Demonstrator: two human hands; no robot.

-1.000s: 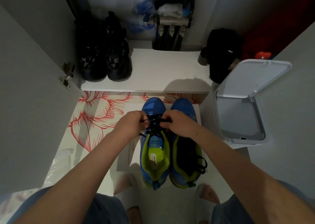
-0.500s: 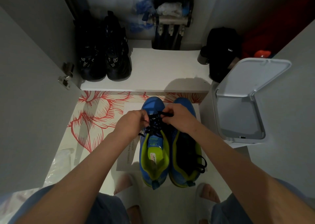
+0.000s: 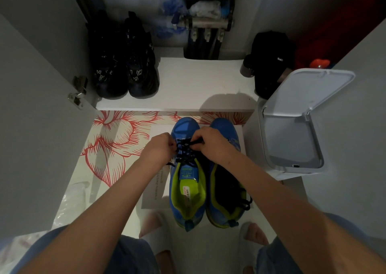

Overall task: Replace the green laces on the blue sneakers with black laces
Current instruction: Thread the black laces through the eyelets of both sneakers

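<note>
Since a second ago the right hand (image 3: 213, 146) has shifted a little toward the toes, while the left hand (image 3: 158, 149) has barely moved. Both work over the blue mesh sneaker with lime-green lining (image 3: 188, 192) on the person's left. It stands on a white printed paper sheet (image 3: 154, 190) on the floor, touching the second blue sneaker (image 3: 226, 192). The right grip pinches an end of the thin black lace (image 3: 188, 146) between thumb and fingertips. The left grip is curled tight on the lace at the opposite edge of the eyelets. The lace crosses several rows above the tongue. A loose black cord (image 3: 245, 202) lies over the second sneaker's collar. Beyond, a pair of black boots (image 3: 125, 65) stands on a white shelf (image 3: 198, 81), and a white plastic bin with raised lid (image 3: 292, 127) sits to the right.
</note>
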